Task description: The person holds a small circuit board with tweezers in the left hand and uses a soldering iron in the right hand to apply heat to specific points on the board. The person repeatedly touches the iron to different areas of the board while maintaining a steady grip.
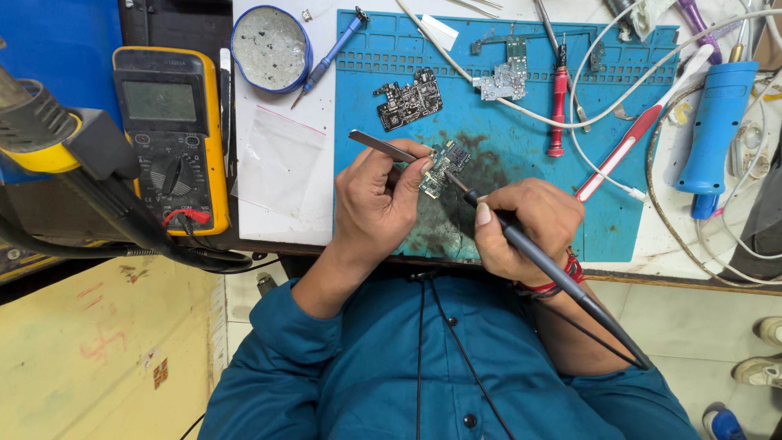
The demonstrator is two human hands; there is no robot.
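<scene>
My left hand (376, 200) grips metal tweezers (381, 147) and pins a small circuit board (442, 167) against the blue work mat (521, 138). My right hand (525, 226) holds a dark soldering iron (554, 269) like a pen, its tip touching the board's right edge. The mat under the board is stained dark. The iron's cord runs down past my right wrist, which wears a red thread band.
Two more circuit boards (409, 99) (505, 79) lie farther up the mat. A yellow multimeter (169, 134) sits left, beside a plastic bag (277, 159) and a round tin (270, 47). A red screwdriver (557, 110), white cables and a blue hot-air handle (715, 122) lie right.
</scene>
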